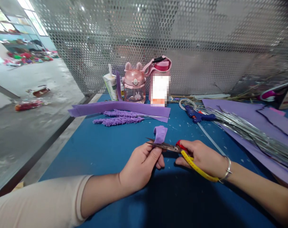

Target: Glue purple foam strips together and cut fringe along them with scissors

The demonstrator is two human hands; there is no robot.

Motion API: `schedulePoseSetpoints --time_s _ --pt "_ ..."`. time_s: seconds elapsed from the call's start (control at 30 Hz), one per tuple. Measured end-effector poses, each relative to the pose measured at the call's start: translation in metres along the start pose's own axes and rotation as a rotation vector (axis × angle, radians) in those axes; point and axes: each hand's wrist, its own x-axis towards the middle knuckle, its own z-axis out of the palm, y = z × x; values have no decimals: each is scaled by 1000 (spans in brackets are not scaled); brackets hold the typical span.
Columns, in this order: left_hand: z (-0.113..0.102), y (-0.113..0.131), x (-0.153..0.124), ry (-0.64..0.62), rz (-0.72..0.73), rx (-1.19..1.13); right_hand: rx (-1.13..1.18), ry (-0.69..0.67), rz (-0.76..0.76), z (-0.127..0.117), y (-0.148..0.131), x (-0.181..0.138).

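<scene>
My left hand (pixel 140 164) is closed, pinching a small curled strip of purple felt (pixel 160 134) that stands up above the fingers. My right hand (pixel 202 156) is wrapped round the red and yellow handles of a pair of scissors (pixel 168 146). The scissor blades point left and lie across the base of the felt strip, just above my left thumb. Both hands hover over the blue table top (pixel 103 152).
Behind lie a long purple felt band (pixel 117 108), fringed purple felt pieces (pixel 120 117), a blue glue gun (pixel 197 114), silver wire stems (pixel 248 129) and purple felt sheets (pixel 255 114). Two pink bottles (pixel 134 83) and a drink carton (pixel 110 85) stand by the perforated metal wall.
</scene>
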Motion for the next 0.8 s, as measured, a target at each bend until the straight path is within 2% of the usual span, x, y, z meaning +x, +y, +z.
schedulePoseSetpoints --time_s 0.33,0.63,0.8 --pt "1 -1 -1 -5 -1 22 -16 -2 18 1 -1 -1" --pt "0 6 -3 86 18 -1 -70 -88 55 -13 -6 -6" --pt "1 5 -4 73 53 27 -113 -119 12 -14 -5 -7"
